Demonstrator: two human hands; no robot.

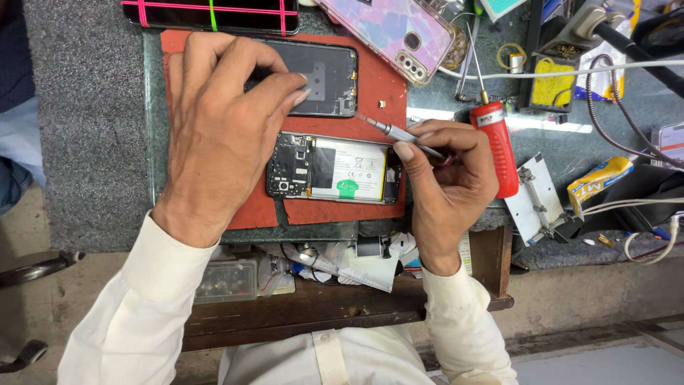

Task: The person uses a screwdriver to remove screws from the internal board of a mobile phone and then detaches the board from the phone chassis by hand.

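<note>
Near edge: wooden bench lip with an open tray of small parts and clutter, cream sleeves coming in from below.

Right hand is curled tight around a slim silver screwdriver, pinched between thumb and fingers. Its tip points up-left and sits over the red mat, just above the top edge of the opened phone.

The opened phone lies flat on the mat, back off, circuit board at its left end, white battery with a green tab in the middle. It sits between the two hands, right end just beside the right thumb.

Left hand is palm-down, fingers loosely bent and holding nothing, fingertips resting on the dark back panel. That panel lies just above the opened phone, parallel to it, also on the mat.

A red-handled tool lies right of the right hand, touching or nearly touching the knuckles; cannot tell which.

Further back: a pink-purple phone case and a dark phone with pink bands at the top edge.

Surface: red mat on a glass-topped bench, grey carpet-like pad at left. Right side has a metal spring clamp plate, cables and a yellow packet. Bare concrete floor below.
</note>
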